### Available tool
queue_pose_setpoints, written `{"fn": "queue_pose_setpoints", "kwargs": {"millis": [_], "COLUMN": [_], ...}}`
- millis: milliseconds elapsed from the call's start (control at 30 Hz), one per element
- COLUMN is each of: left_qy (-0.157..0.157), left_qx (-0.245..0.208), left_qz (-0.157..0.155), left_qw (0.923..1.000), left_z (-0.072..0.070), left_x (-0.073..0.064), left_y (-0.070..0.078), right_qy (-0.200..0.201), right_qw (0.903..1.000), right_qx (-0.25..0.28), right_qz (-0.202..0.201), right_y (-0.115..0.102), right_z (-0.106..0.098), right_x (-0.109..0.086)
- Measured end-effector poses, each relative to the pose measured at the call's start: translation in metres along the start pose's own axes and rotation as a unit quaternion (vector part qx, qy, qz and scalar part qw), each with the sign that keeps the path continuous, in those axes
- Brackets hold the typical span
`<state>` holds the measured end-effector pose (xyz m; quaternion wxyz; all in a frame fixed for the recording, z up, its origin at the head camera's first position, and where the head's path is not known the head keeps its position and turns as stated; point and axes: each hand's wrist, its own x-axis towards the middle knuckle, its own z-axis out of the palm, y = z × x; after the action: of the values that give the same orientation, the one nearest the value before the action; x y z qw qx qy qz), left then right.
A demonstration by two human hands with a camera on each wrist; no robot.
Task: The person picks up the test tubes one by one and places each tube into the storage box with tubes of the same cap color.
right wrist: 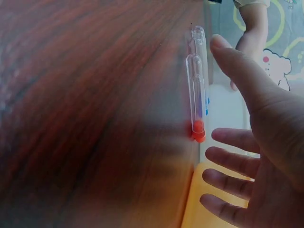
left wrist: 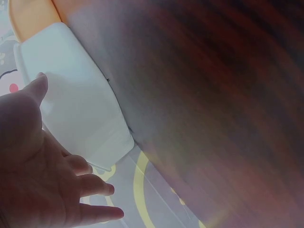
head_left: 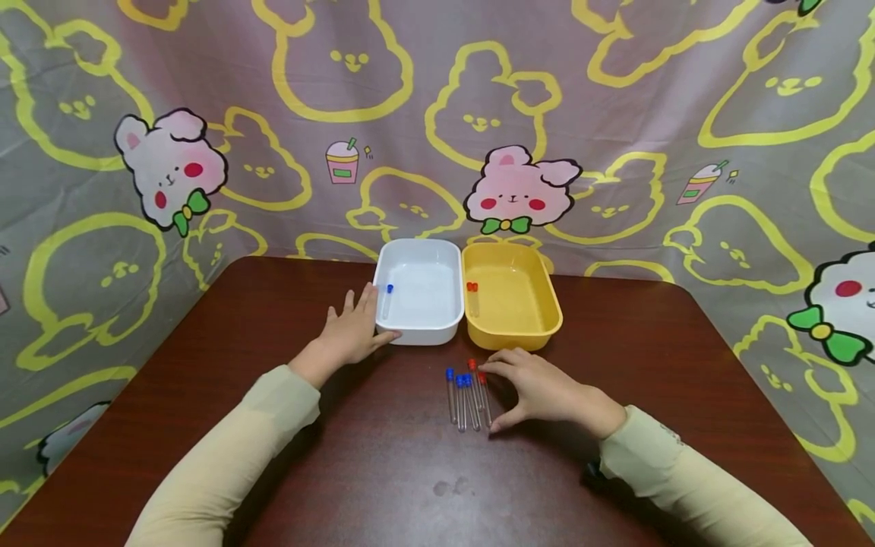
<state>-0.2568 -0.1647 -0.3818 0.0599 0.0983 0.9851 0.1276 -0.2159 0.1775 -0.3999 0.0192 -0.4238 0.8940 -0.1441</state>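
Several clear test tubes lie in a loose group on the table; blue-capped tubes are on the left and red-capped tubes on the right. My right hand is just right of them, thumb and fingers spread beside the red-capped ones. In the right wrist view, a gap separates this hand from the red caps. My left hand rests at the left side of the white bin, fingers spread and thumb along its front. One blue-capped tube lies inside the white bin.
Against the white bin's right side stands a yellow bin with two red-capped tubes at its left wall. Both bins sit near the back edge of the dark brown table. A patterned curtain hangs close behind.
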Motion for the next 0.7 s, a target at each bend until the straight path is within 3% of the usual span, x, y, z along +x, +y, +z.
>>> {"fn": "queue_pose_setpoints", "kwargs": {"millis": [700], "left_qy": [0.007], "left_qx": [-0.002], "left_qz": [0.003], "left_qw": [1.0], "left_z": [0.0012], "left_x": [-0.0001], "left_y": [-0.0019], "right_qy": [-0.002], "right_qw": [0.9998], "right_qx": [-0.019], "right_qz": [-0.004], "right_y": [0.0001], "right_z": [0.0081], "right_x": [0.0027]}}
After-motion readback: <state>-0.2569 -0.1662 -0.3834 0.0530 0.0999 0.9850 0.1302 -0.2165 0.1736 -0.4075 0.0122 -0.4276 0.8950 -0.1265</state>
